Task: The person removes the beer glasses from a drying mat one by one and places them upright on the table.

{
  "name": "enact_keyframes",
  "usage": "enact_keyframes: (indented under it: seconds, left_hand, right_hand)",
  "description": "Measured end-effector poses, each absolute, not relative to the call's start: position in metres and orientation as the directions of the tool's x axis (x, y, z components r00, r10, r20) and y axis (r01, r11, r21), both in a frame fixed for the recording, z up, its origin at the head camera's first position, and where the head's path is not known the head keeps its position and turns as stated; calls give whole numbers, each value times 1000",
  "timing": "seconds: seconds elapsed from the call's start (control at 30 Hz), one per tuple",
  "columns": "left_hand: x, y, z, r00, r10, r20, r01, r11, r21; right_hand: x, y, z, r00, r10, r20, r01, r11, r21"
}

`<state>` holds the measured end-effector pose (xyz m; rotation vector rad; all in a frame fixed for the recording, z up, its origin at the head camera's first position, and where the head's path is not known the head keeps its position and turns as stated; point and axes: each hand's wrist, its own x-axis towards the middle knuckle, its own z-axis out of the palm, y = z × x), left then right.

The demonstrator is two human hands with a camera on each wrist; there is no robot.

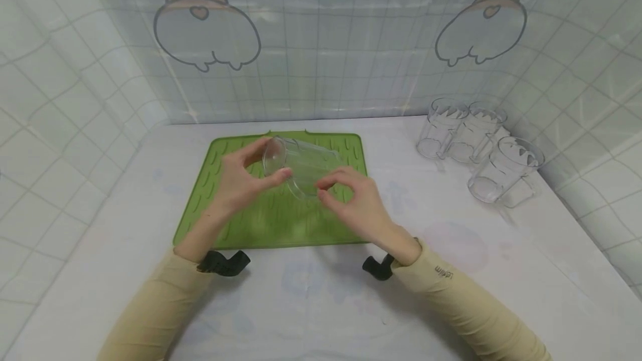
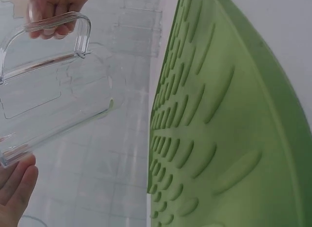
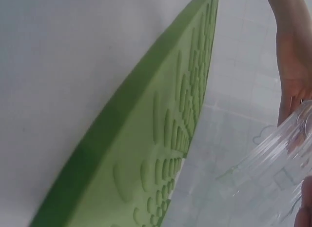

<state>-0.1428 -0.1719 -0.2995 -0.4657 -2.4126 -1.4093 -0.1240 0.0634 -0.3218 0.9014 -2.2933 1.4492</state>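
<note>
A clear glass mug point(image 1: 311, 161) is held tilted on its side above a green ridged mat point(image 1: 281, 227). My left hand point(image 1: 243, 169) grips one round end of it, thumb and fingers on opposite sides. At the handle, my right hand point(image 1: 353, 199) pinches with thumb and curled fingers. In the left wrist view, the fingers of the right hand point(image 2: 56, 14) lie at the mug's handle point(image 2: 83, 36), while fingertips of the left hand point(image 2: 19, 188) touch the mug's other side. The right wrist view shows the mug point(image 3: 278, 154) partly cut off.
Three more clear handled mugs stand at the right: one at the back point(image 1: 436, 132), one beside it point(image 1: 473, 135), and one nearer the front point(image 1: 504, 171). A white cloth point(image 1: 301, 305) covers the table. Tiled-pattern sheeting point(image 1: 351, 43) rises behind and on both sides.
</note>
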Motion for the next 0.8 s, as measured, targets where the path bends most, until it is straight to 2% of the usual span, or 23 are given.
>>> enact_keyframes:
  seconds: [0.2,0.37,0.63,0.8]
  left_hand:
    - [-133,-169,-282,-900,95,425,419,457,785]
    - [-131,-172,-278,-892,86,444,433,448,782]
    - [-131,-173,-276,-877,81,474,454,465,760]
    - [-131,-174,-277,-881,68,468,441,479,759]
  right_hand:
    - [-128,69,-320,-814,-277,511,-581,355,-732]
    - [-130,71,-322,-855,-263,446,-517,382,-766]
    - [-133,68,-327,-933,-308,186,-297,368,-881]
    - [-134,65,-328,-931,-365,-10,-103,287,-952]
